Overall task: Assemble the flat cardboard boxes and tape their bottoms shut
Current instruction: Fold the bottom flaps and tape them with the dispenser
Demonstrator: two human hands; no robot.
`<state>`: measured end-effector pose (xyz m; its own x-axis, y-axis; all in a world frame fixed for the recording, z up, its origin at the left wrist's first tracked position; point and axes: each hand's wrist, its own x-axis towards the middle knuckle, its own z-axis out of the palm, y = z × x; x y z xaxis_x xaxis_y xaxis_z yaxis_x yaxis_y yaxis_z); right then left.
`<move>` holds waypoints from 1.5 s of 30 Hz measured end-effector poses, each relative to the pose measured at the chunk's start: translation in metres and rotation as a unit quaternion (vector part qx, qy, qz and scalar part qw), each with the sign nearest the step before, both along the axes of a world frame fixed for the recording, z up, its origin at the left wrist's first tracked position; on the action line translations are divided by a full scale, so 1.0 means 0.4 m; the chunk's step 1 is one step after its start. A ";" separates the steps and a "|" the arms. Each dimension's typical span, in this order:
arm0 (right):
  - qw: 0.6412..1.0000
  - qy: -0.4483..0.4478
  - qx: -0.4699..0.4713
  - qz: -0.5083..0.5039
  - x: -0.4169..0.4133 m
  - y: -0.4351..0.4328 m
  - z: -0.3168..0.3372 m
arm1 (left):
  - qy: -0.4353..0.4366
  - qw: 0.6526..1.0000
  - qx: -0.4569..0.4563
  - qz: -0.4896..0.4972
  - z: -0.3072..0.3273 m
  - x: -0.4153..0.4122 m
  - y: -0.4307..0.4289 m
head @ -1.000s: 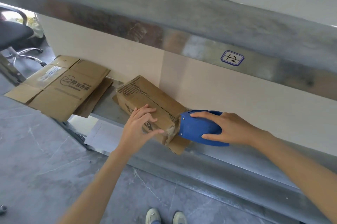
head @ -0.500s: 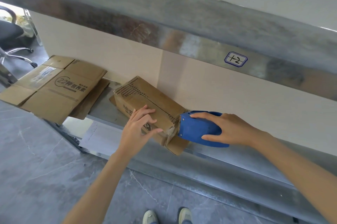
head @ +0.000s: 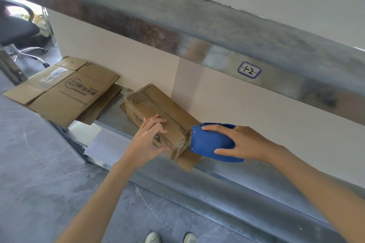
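Note:
An assembled brown cardboard box (head: 158, 108) lies on the metal shelf (head: 227, 175), its flap seam facing up. My left hand (head: 148, 140) presses on the box's near side and top edge, fingers spread over it. My right hand (head: 243, 144) grips a blue tape dispenser (head: 209, 142), whose front end touches the box's right end at the seam. A loose flap sticks out below the dispenser over the shelf edge. A stack of flat cardboard boxes (head: 65, 92) lies on the shelf to the left, apart from both hands.
A metal upper shelf rail (head: 177, 31) with a "1-2" label (head: 249, 69) runs overhead. The beige wall (head: 246, 108) stands right behind the box. An office chair (head: 17, 31) is at far left. Grey tiled floor and my shoes (head: 171, 237) are below.
Both hands, the box and the dispenser hold nearly the same positions. Only the camera view has shifted slightly.

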<state>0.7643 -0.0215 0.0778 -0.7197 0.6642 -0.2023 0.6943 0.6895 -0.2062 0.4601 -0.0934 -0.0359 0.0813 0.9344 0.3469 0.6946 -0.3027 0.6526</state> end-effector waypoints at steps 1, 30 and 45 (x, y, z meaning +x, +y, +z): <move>1.000 -0.002 0.004 0.004 0.001 0.002 -0.001 | 0.004 1.000 -0.012 0.000 0.003 0.004 -0.002; 0.987 0.013 0.026 0.160 -0.113 -0.012 -0.007 | 0.072 0.994 -0.012 0.080 -0.007 0.023 -0.102; 0.985 0.017 -0.006 0.169 -0.079 0.036 -0.024 | 0.092 0.988 0.020 0.119 -0.012 0.048 -0.095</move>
<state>0.7327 -0.0072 0.0684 -0.9059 0.3829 -0.1809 0.4179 0.8775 -0.2354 0.4792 -0.1314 -0.0408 -0.0737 0.9203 0.3843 0.8554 -0.1398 0.4987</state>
